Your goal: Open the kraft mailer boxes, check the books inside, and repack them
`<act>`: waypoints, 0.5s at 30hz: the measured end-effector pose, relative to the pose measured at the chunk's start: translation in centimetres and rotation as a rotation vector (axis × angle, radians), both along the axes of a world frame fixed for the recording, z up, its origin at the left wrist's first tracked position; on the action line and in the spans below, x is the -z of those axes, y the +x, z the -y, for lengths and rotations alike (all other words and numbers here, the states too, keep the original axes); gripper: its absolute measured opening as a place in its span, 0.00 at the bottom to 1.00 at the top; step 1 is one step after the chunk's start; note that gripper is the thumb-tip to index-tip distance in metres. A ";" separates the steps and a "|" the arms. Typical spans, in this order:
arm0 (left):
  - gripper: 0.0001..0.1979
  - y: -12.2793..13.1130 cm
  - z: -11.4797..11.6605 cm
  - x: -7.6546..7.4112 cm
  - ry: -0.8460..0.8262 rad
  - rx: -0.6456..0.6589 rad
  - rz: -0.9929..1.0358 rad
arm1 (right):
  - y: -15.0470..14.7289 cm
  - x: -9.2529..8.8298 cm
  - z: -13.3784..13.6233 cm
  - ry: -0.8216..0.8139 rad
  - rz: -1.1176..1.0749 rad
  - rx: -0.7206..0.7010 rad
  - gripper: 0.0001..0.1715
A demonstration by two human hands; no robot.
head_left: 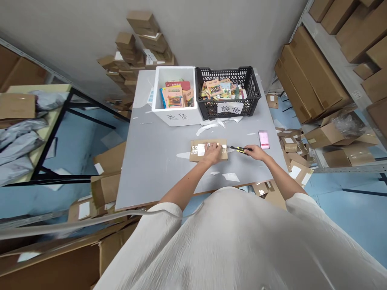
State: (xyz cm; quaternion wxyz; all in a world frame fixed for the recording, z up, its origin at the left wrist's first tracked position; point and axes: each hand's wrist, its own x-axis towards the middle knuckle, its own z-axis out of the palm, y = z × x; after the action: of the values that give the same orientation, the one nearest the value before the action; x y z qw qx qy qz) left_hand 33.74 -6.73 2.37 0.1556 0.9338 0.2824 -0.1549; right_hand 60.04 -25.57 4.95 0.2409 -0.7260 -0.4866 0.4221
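A small cardboard box (194,155) with clear tape and a white label lies flat on the grey table (151,161). My left hand (212,153) rests on top of it with the fingers spread over the label. In my right hand (255,152) is a yellow and black utility knife (238,149), gripped by its handle. The knife's blade points left, at the right end of the box; whether it touches the cardboard I cannot tell. Just beyond my right hand lies a phone (264,139) with a pink lit screen.
At the table's back stand a white foam box (177,117) and a black plastic crate (229,108), both holding books. Paper scraps (230,177) lie near the front edge. Cardboard boxes (142,24) are stacked behind; a loaded shelf (332,36) rises at right. A pale cord (90,222) crosses at lower left.
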 end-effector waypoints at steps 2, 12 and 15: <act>0.36 -0.9 -0.2 0.0 -0.002 0.025 -0.006 | -0.5 0.4 -0.6 0.012 0.016 -0.035 0.21; 0.39 -1.5 -0.1 0.7 0.018 0.080 0.040 | -1.4 1.6 -4.6 0.021 0.428 -0.257 0.22; 0.39 -1.7 0.0 0.9 0.024 0.087 0.072 | -1.6 1.5 -5.6 0.032 0.481 -0.306 0.23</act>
State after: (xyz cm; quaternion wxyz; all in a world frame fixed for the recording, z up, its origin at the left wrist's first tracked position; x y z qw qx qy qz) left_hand 32.08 -6.71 1.52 0.1478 0.9519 0.2377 -0.1246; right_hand 58.44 -19.99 3.48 0.0634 -0.7194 -0.6403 0.2617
